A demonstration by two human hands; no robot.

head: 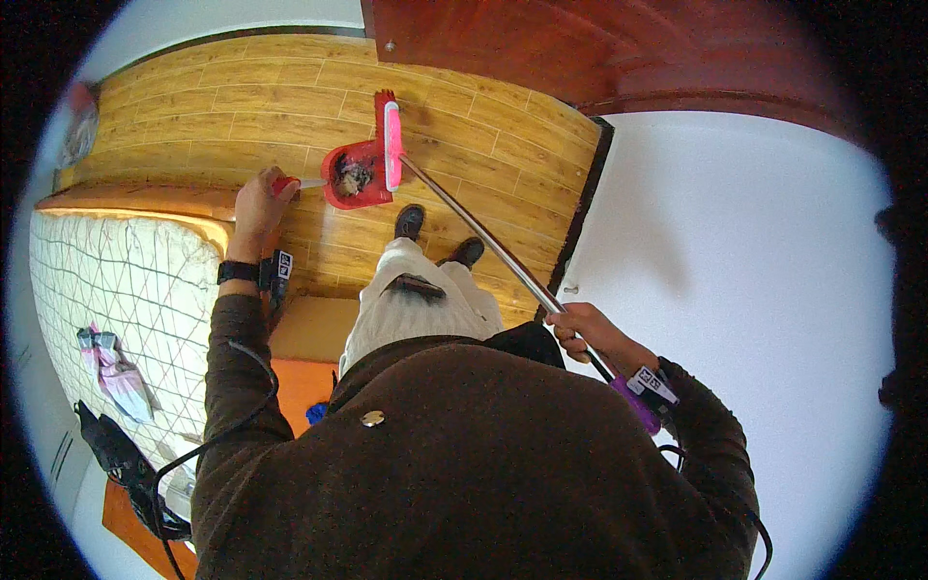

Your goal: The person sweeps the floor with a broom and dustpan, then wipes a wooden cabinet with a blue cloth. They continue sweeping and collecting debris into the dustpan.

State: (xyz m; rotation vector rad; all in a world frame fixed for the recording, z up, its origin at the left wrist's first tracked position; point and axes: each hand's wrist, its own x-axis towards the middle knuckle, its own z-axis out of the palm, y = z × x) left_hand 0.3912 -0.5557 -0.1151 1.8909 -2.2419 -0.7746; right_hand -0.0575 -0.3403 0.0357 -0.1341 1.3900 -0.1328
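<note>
My left hand (pixel 262 203) grips the red-ended handle of a red dustpan (pixel 368 194). A clump of dark and pale debris (pixel 354 176) lies in the pan. At the pan's right side is the pink and white head of a broom (pixel 393 145), partly covering the pan's edge; whether it touches the floor I cannot tell. Its metal pole (pixel 478 232) slants down to the right, where my right hand (pixel 591 332) is closed around it above a purple grip end (pixel 638 406).
Wood-look floor tiles (pixel 268 101) spread ahead. A bed with a checked cover (pixel 130 268) stands to the left, with a piece of cloth (pixel 116 370) on it. A white wall (pixel 739 290) rises on the right, and a dark red door (pixel 507 36) at the far side.
</note>
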